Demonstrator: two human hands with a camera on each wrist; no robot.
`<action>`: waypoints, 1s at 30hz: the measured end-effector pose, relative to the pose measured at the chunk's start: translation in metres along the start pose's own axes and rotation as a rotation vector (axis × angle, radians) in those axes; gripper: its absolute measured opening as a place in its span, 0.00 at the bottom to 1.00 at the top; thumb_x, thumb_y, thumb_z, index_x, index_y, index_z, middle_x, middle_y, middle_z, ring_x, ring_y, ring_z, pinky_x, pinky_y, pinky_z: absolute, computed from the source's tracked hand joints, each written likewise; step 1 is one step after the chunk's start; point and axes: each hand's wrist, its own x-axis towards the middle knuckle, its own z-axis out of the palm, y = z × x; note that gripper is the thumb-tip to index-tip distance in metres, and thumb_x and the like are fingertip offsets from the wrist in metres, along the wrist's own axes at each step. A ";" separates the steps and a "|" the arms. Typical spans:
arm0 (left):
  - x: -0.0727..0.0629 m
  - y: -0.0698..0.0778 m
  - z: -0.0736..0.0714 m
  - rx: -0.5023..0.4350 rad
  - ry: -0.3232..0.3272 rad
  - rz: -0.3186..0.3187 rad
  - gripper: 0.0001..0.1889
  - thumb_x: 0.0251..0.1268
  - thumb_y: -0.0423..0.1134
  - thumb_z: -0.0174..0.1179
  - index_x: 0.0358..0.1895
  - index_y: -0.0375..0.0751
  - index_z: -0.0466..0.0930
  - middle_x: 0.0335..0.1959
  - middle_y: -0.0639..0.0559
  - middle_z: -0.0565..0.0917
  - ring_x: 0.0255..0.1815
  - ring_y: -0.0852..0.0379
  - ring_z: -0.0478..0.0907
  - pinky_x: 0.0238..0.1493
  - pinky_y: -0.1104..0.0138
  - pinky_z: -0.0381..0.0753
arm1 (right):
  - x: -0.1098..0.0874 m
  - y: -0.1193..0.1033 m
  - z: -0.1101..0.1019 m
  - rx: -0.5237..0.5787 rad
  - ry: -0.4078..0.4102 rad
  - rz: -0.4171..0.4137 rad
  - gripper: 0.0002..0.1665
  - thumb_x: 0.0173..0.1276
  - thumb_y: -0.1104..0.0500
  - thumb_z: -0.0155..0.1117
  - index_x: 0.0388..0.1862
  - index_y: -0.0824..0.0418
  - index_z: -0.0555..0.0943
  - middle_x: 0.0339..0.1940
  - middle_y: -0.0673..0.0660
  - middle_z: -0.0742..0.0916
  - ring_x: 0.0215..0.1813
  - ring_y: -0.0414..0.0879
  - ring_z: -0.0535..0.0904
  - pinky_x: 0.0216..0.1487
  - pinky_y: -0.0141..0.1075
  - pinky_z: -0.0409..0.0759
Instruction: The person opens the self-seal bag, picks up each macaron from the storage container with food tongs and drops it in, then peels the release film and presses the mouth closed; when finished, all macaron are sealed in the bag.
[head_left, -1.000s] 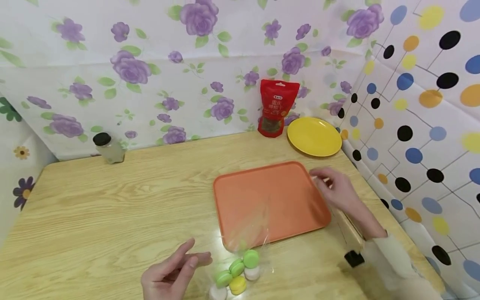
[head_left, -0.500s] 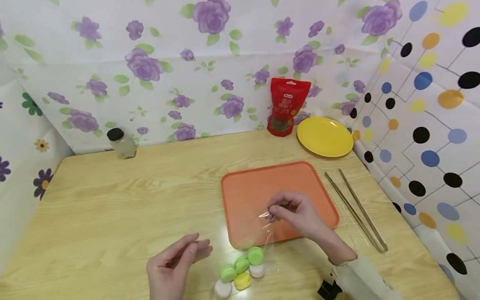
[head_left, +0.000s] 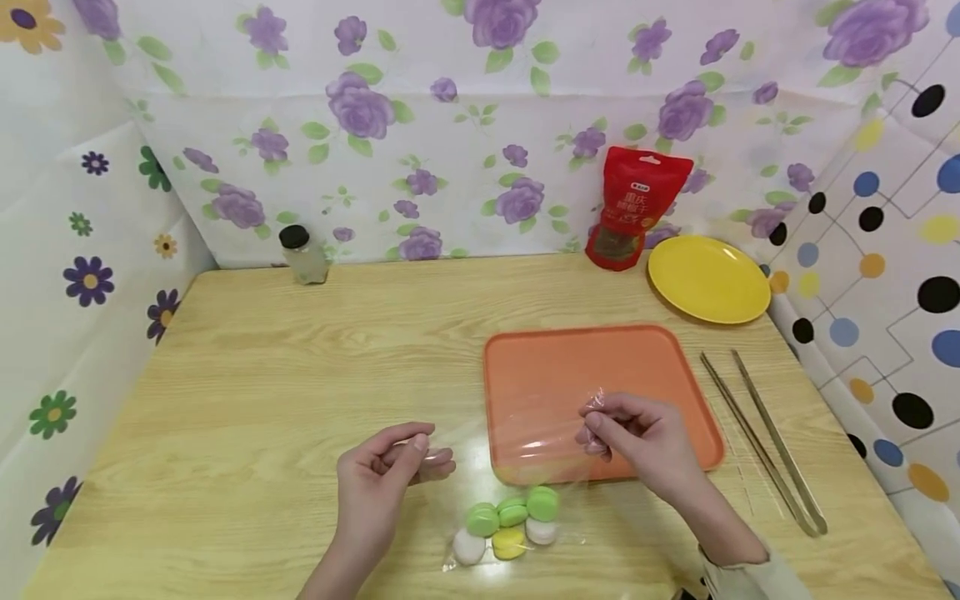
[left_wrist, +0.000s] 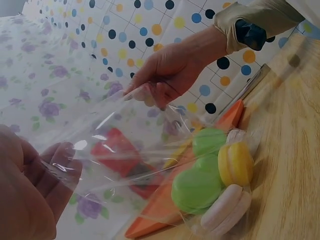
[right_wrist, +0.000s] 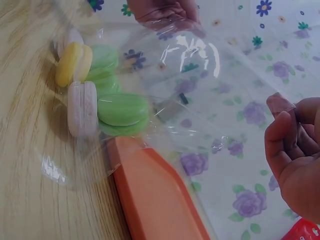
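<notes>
A clear plastic bag (left_wrist: 115, 135) stretches between my two hands, its lower end on the wooden table. Inside it, at the bottom, are several macarons: green ones (head_left: 483, 519), a yellow one (head_left: 508, 543) and white ones (head_left: 468, 547). My left hand (head_left: 382, 471) pinches the bag's upper edge on the left, thumb against fingers. Over the front part of the orange tray (head_left: 585, 358), my right hand (head_left: 645, 437) pinches the opposite edge, with some plastic bunched at its fingertips. The right wrist view shows the film lying over the right fingertips (right_wrist: 281, 102).
Metal tongs (head_left: 780, 442) lie right of the tray. A yellow plate (head_left: 708, 279) and a red pouch (head_left: 637, 200) stand at the back right, a black-lidded jar (head_left: 305, 258) at the back left. Patterned cloth walls (head_left: 465, 125) border the table (head_left: 300, 375).
My right hand has come from the tray's right edge, beside the tongs, leftward to the bag and now holds its edge. The left hand has closed on the plastic. The head view has turned left.
</notes>
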 end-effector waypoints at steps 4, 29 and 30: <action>0.003 0.001 0.002 -0.017 -0.012 -0.006 0.05 0.71 0.26 0.58 0.43 0.26 0.82 0.27 0.37 0.87 0.26 0.47 0.88 0.37 0.50 0.85 | 0.000 -0.001 -0.002 -0.004 -0.008 0.000 0.08 0.71 0.76 0.59 0.44 0.73 0.83 0.29 0.63 0.89 0.28 0.43 0.85 0.23 0.33 0.79; 0.009 -0.001 -0.008 -0.044 -0.137 0.133 0.12 0.72 0.20 0.51 0.47 0.37 0.81 0.24 0.42 0.87 0.28 0.49 0.88 0.45 0.54 0.84 | 0.001 -0.003 -0.003 0.001 -0.076 -0.021 0.10 0.71 0.76 0.58 0.50 0.76 0.79 0.29 0.63 0.87 0.26 0.45 0.81 0.22 0.37 0.78; 0.009 -0.002 -0.009 -0.038 -0.137 0.138 0.13 0.72 0.20 0.51 0.47 0.38 0.82 0.25 0.42 0.87 0.28 0.49 0.88 0.45 0.54 0.84 | 0.001 -0.003 -0.003 0.005 -0.079 -0.024 0.10 0.71 0.76 0.57 0.49 0.76 0.79 0.29 0.63 0.87 0.26 0.46 0.80 0.21 0.38 0.78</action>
